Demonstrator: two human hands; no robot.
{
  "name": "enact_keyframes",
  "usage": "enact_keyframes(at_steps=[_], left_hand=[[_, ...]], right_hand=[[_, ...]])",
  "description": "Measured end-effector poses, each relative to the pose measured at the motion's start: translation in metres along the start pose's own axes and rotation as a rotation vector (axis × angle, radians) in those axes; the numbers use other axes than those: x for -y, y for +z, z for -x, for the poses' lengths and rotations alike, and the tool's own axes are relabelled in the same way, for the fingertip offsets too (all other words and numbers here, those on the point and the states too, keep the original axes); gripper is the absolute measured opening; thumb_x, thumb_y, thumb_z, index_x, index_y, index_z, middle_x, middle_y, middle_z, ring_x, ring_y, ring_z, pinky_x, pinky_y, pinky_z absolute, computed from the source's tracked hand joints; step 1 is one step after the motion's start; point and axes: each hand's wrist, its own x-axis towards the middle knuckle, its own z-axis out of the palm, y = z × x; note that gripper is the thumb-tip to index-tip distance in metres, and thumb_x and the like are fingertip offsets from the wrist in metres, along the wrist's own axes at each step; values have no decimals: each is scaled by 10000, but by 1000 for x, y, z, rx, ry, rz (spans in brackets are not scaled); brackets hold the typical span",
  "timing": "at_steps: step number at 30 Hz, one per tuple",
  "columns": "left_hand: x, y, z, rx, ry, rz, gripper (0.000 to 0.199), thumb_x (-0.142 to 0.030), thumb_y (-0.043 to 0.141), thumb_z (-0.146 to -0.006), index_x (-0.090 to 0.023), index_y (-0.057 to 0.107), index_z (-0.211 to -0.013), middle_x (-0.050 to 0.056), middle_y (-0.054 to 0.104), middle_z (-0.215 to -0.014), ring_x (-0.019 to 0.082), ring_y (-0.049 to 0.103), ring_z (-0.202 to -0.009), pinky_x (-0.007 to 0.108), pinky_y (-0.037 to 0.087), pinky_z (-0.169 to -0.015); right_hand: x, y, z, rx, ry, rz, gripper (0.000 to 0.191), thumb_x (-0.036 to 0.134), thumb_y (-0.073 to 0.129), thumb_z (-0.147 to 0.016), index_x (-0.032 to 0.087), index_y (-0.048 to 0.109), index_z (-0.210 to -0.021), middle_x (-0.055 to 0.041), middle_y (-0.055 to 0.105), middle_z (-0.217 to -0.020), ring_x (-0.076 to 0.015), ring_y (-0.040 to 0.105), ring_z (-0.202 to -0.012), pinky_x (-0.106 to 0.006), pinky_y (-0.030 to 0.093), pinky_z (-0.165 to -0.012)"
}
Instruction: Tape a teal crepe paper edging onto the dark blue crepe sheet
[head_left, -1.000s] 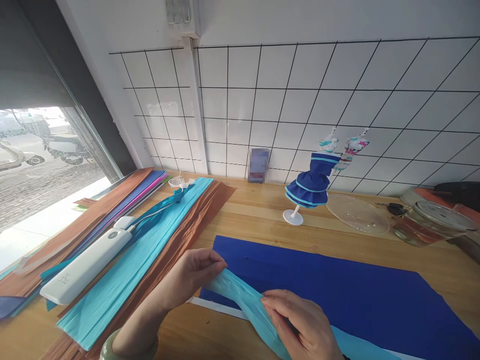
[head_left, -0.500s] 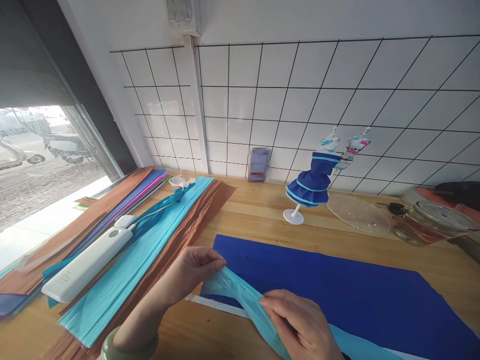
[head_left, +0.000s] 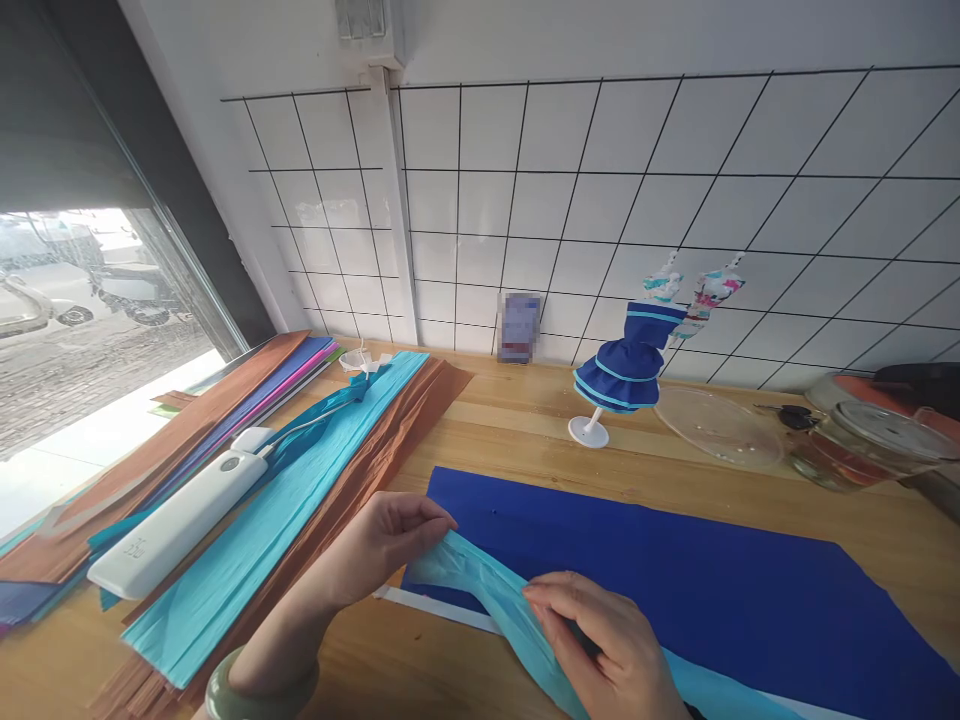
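Note:
A light-blue crepe paper strip (head_left: 491, 585) stretches between my two hands, wrinkled along its upper edge. My left hand (head_left: 405, 535) pinches its left end between thumb and fingertips. Lower right, my right hand (head_left: 600, 640) is closed on the same strip, thumb and forefinger at its upper edge. From under that hand the strip runs on to the right. Beneath it lies a wide dark-blue sheet (head_left: 675, 570), which looks like paper, flat on the wooden table. A narrow white strip (head_left: 442, 608) shows along the sheet's near edge.
A doll-sized blue dress (head_left: 619, 375) stands on a white stand behind the sheet. Left lie folded turquoise paper (head_left: 300, 510), brown paper (head_left: 390, 445) and a white power bank (head_left: 176, 525). A clear plate (head_left: 716, 428), keys (head_left: 796, 416) and a glass container (head_left: 847, 450) are at right.
Almost nothing differs. Both hands keep their grip on the light-blue strip, and the view has shifted very slightly.

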Motion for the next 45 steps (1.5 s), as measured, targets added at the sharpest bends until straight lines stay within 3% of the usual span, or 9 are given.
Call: enact_keyframes(at_steps=[20,26,33,37,40,45], left_hand=[[5,2,-2,-59,-23,121,243,-362,695,-707,-152,656,-823,-11,564,-647,97,473,-588,224,388,-575],[5,0,-3,-27,6,95,245,-362,656,-743,-141,628,-844,-7,535,-669,103,473,-601,231,383,-569],[3,3,1,83,-14,33,240,-369,622,-769,-135,604,-818,-39,458,-575,70,369,-516,210,294,-488],[-1,3,2,138,-68,-2,231,-357,642,-744,-138,601,-803,-43,462,-577,67,377,-522,199,301,-488],[0,1,3,198,-116,6,187,-302,642,-735,-141,593,-815,-38,507,-599,68,429,-528,192,346,-498],[3,-3,5,314,-160,-55,178,-175,603,-712,-149,592,-887,-6,600,-722,95,546,-565,180,423,-463]], right_hand=[[1,-1,2,-26,127,-28,150,169,509,-871,231,645,-887,-24,707,-800,-151,681,-711,-188,558,-620],[6,-6,2,28,224,5,133,264,558,-857,250,671,-926,-30,704,-911,-177,672,-836,-200,554,-710],[-1,-3,1,24,367,-64,184,293,552,-863,222,630,-712,0,675,-715,-128,641,-641,-162,520,-583],[-3,-1,3,2,514,-23,135,354,602,-806,230,636,-847,15,665,-669,-135,632,-616,-184,518,-575],[-1,-2,2,77,599,-57,223,346,600,-794,216,621,-974,20,655,-663,-130,615,-592,-201,514,-586],[6,-4,-3,170,606,-93,187,297,541,-798,211,617,-946,20,603,-681,-128,594,-647,-205,500,-628]])
